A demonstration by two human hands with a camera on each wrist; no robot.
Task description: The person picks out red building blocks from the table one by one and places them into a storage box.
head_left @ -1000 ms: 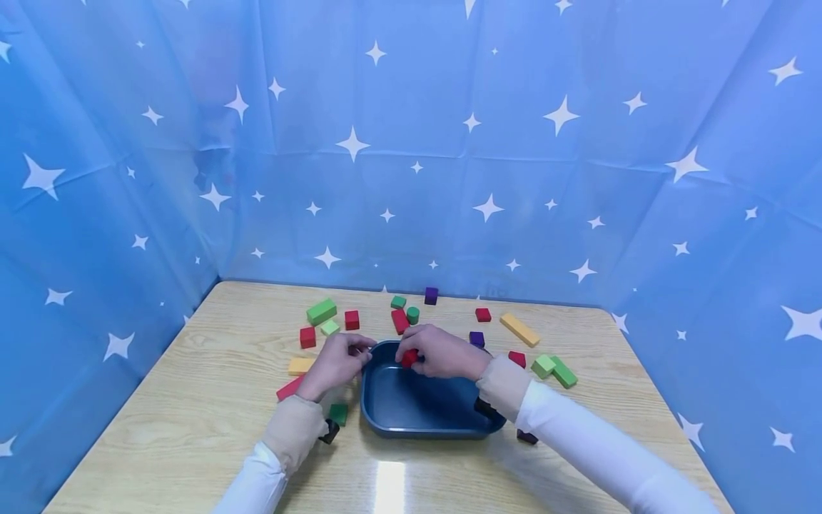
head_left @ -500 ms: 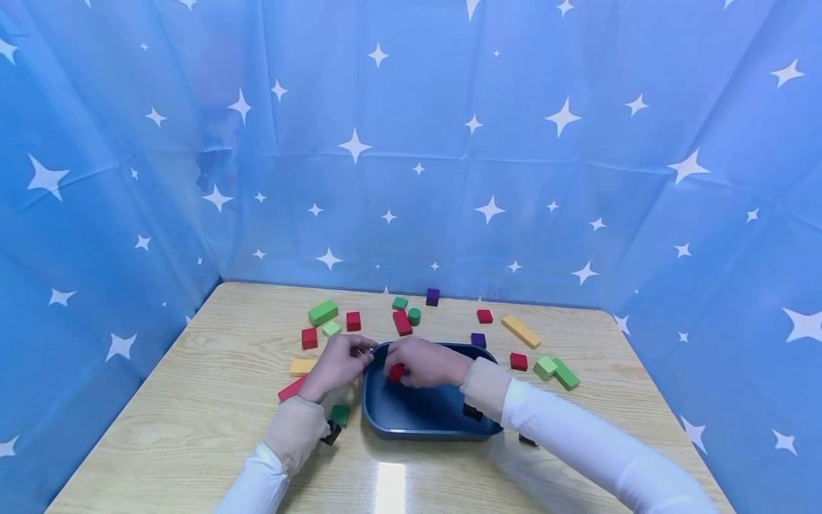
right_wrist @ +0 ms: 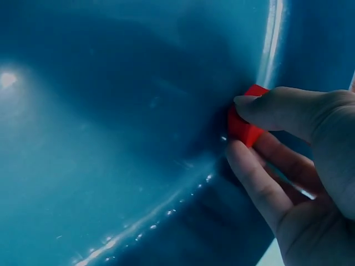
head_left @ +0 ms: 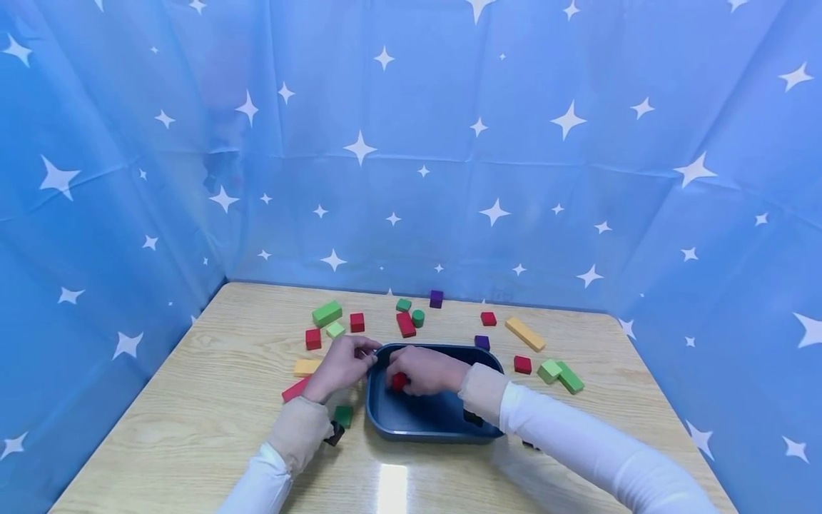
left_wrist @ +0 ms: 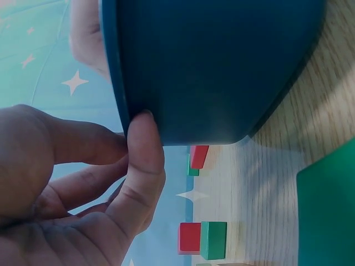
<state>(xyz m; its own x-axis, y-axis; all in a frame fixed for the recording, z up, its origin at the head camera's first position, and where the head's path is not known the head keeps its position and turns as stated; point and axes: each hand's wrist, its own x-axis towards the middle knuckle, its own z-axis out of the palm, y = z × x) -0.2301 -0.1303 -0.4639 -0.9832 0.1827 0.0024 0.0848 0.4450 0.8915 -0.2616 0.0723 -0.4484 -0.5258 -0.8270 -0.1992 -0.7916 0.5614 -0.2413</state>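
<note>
A dark blue rectangular bin (head_left: 424, 417) stands on the wooden table. My left hand (head_left: 340, 368) pinches its rim at the left far corner; in the left wrist view, thumb and fingers lie on either side of the bin's wall (left_wrist: 211, 72). Inside the bin, my right hand (head_left: 429, 370) pinches a small red block (right_wrist: 244, 127) between thumb and fingers. That block is low in the bin's left far corner, close to the floor; whether it touches the floor I cannot tell. A dark green block (head_left: 343, 415) lies just left of the bin, near my left wrist.
Several loose blocks surround the bin. Behind it are a red block (head_left: 406, 325), a green cylinder (head_left: 418, 318) and a purple cube (head_left: 436, 299). A yellow block (head_left: 525, 334) and a light green cube (head_left: 549, 371) lie to the right. A starry blue curtain (head_left: 411, 143) encloses the table.
My right hand has moved left and down into the bin's left far corner, carrying the red block. My left hand has kept its hold on the rim. The head view has shifted slightly.
</note>
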